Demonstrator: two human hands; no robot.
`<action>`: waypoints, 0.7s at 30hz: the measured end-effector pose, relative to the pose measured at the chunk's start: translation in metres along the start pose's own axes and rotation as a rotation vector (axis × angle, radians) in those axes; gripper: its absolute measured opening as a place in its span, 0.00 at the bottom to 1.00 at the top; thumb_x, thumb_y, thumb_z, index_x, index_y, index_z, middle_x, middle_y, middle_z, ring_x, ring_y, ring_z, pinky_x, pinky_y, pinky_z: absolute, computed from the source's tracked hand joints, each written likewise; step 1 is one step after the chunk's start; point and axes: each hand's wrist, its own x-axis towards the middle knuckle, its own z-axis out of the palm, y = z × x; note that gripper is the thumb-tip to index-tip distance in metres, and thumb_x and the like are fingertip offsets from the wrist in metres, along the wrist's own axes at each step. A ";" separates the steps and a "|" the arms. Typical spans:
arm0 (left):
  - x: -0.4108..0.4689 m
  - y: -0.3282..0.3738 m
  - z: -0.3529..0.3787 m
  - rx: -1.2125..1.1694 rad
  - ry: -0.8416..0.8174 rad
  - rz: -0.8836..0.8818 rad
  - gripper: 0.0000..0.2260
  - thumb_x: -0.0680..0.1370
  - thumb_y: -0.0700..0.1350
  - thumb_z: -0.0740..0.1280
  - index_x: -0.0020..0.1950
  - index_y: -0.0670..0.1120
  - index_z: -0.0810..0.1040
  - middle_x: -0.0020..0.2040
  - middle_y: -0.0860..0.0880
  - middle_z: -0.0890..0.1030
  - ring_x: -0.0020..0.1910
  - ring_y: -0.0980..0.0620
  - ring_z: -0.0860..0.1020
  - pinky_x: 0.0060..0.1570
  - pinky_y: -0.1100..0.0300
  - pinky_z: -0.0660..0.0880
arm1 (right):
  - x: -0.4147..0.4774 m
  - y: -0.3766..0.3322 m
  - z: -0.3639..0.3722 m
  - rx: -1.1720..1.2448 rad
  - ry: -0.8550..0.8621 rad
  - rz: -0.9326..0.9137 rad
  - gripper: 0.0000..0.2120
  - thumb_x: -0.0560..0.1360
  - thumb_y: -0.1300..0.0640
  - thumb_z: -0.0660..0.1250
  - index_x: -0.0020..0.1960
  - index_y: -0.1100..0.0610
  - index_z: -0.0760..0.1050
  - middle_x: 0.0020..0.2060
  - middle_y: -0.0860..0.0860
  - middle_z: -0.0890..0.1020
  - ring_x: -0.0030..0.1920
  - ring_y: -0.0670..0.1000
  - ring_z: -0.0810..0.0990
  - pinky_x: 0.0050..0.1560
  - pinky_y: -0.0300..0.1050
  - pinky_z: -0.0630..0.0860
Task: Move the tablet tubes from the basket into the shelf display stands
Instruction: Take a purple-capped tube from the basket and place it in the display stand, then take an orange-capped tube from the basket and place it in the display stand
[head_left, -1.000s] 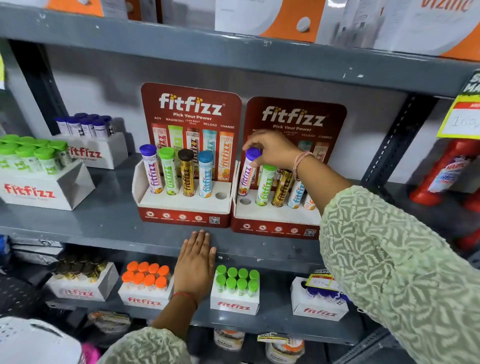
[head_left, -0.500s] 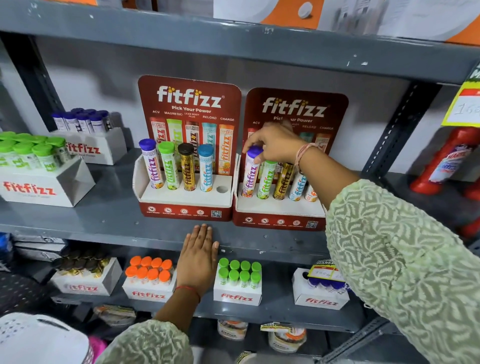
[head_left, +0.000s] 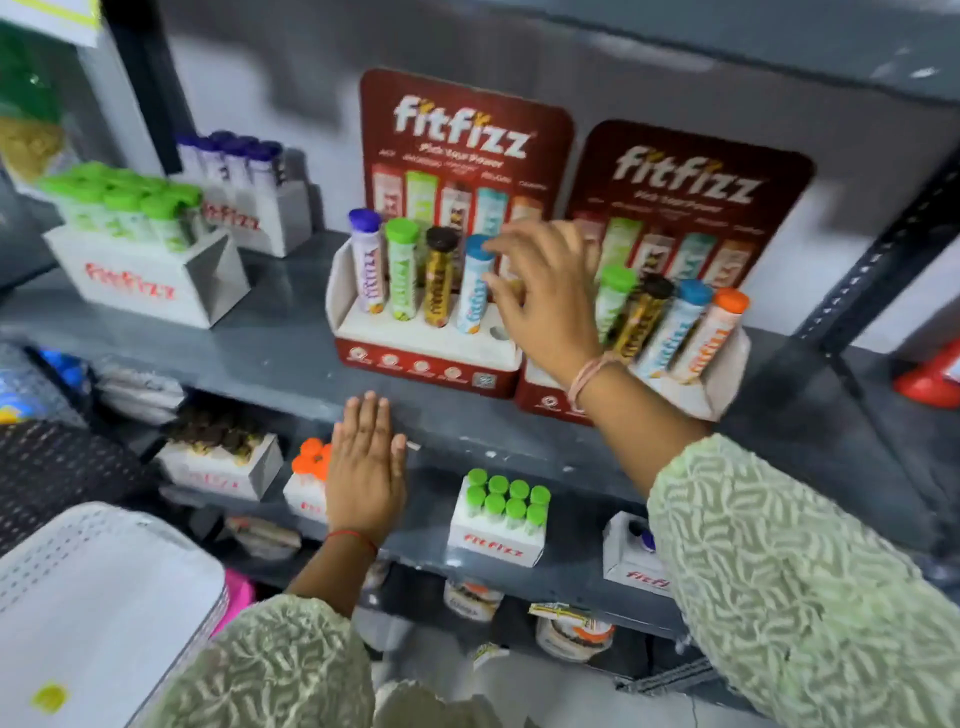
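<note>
- My right hand (head_left: 545, 306) is open with fingers spread, holding nothing, just by the blue-cap tube (head_left: 474, 283)
- My left hand (head_left: 366, 470) lies flat and empty on the shelf edge (head_left: 467, 431)

The scene is viewed from a single head-worn wide-angle camera, aimed forward and downward at close range. The grey shelf (head_left: 291, 358) is seen from just above its edge, tilted in frame, and lower shelving is taken in beneath it.
</note>
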 end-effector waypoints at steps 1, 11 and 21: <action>-0.009 -0.017 -0.006 0.017 0.038 -0.055 0.24 0.78 0.48 0.49 0.67 0.33 0.66 0.67 0.33 0.67 0.68 0.36 0.61 0.65 0.43 0.56 | -0.011 -0.023 0.018 0.086 0.019 -0.093 0.10 0.68 0.59 0.68 0.49 0.56 0.79 0.51 0.57 0.82 0.53 0.55 0.70 0.51 0.50 0.65; -0.199 -0.180 -0.072 0.281 0.112 -0.787 0.24 0.77 0.48 0.50 0.66 0.33 0.67 0.66 0.33 0.69 0.66 0.35 0.63 0.64 0.42 0.57 | -0.131 -0.236 0.212 0.423 -0.717 -0.613 0.05 0.66 0.59 0.65 0.41 0.55 0.78 0.41 0.55 0.82 0.46 0.54 0.69 0.45 0.49 0.64; -0.292 -0.227 -0.069 0.391 0.054 -0.972 0.28 0.81 0.52 0.42 0.60 0.35 0.74 0.60 0.36 0.76 0.62 0.35 0.70 0.60 0.42 0.67 | -0.195 -0.446 0.352 0.541 -1.156 -0.837 0.22 0.76 0.64 0.55 0.69 0.55 0.65 0.70 0.57 0.68 0.68 0.60 0.67 0.68 0.53 0.65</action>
